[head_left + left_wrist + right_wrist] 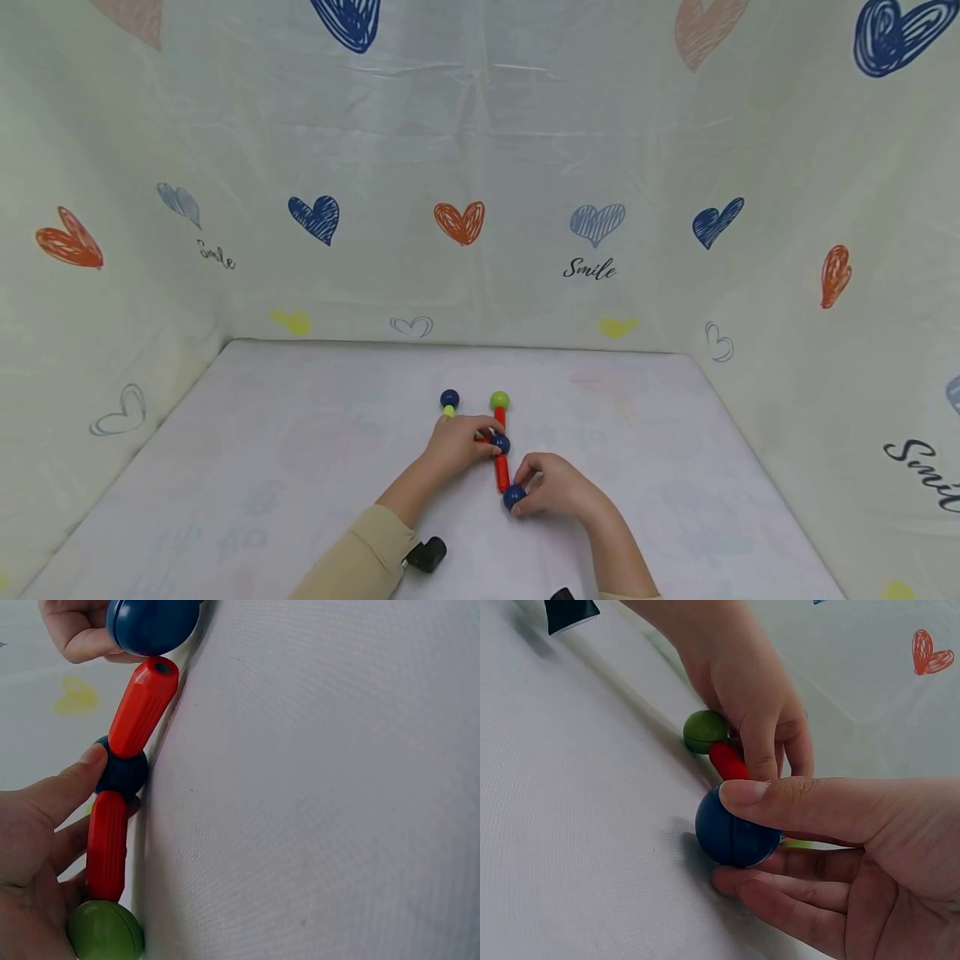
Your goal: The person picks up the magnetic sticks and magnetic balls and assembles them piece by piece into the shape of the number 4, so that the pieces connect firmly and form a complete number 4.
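My left hand (461, 442) pinches a dark blue ball (500, 444) between thumb and fingers. A red rod (500, 418) leads from it to a green ball (499, 400) on the far side, and another red rod (502, 473) extends toward me. Thumb and fingers of my right hand (558, 487) grip a second blue ball (735, 829) right at the near rod's end; in the left wrist view, a hole shows in the end of that rod (142, 709). More red shows between the left fingers, the rest hidden by the hand.
Beyond the left hand lies another dark blue ball (450, 399) with a yellow-green rod (449, 410) beside it. Black devices (427, 554) are at the wrists. A white cloth covers the table (300, 467), and a heart-printed curtain (525, 150) hangs behind and at the sides.
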The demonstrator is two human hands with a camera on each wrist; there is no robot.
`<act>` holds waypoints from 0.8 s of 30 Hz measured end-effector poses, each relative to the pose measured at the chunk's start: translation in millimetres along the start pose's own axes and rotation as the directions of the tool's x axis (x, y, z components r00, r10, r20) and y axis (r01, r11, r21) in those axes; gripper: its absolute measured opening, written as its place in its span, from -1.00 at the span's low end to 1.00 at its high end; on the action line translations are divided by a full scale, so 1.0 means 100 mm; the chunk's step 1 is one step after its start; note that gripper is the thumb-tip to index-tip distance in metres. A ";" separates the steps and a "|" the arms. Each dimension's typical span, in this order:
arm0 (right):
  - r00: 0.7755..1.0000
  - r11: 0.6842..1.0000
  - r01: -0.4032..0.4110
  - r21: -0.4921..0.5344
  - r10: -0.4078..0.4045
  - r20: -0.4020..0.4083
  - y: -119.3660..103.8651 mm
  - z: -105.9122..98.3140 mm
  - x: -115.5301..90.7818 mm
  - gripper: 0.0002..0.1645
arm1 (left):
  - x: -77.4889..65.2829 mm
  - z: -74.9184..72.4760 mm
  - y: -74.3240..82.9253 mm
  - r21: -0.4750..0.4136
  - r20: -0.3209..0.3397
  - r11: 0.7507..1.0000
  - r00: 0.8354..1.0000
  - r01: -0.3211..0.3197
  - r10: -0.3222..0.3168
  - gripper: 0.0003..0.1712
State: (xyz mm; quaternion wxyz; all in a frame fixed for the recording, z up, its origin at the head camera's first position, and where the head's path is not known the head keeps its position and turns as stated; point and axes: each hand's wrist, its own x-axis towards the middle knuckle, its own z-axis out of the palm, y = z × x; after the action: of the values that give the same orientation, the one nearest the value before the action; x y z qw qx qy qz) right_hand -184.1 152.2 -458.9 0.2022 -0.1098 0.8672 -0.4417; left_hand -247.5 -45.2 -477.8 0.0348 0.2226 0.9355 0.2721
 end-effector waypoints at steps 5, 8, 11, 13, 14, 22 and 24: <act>1.000 0.999 0.018 -0.030 -0.018 -0.001 -0.02 0.01 0.00 -0.64 | 0.00 -0.01 0.00 0.001 -0.002 1.000 1.000 0.002 -0.002 -0.75; 1.000 0.999 0.020 -0.038 -0.020 -0.002 -0.02 0.02 0.00 -0.64 | 0.00 -0.01 0.00 0.002 -0.003 1.000 1.000 0.004 -0.004 -0.76; 1.000 0.999 0.025 -0.039 -0.025 -0.001 -0.02 0.04 0.01 -0.63 | 0.01 -0.01 0.00 -0.001 -0.002 1.000 1.000 0.008 -0.008 -0.76; 0.999 0.999 0.037 -0.040 -0.037 -0.003 -0.02 0.05 0.01 -0.62 | 0.01 0.00 0.00 -0.001 -0.001 1.000 1.000 0.012 -0.012 -0.75; 0.999 0.998 0.042 -0.041 -0.042 -0.004 -0.02 0.05 0.02 -0.62 | 0.01 0.00 0.00 0.000 -0.002 1.000 1.000 0.012 -0.012 -0.75; 0.999 0.998 0.053 -0.021 -0.053 0.000 -0.02 0.07 0.01 -0.61 | 0.00 0.00 0.01 0.009 -0.005 1.000 1.000 0.010 -0.010 -0.74; 0.999 0.999 0.048 -0.010 -0.048 0.002 -0.02 0.07 0.00 -0.61 | 0.00 -0.01 0.02 0.005 -0.003 1.000 1.000 0.014 -0.014 -0.75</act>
State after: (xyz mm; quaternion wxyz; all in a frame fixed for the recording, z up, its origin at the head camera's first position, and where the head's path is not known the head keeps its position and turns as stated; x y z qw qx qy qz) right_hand -181.2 145.6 -461.2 0.1918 -0.1319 0.8662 -0.4421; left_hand -246.7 -44.5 -476.5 0.0347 0.2159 0.9378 0.2697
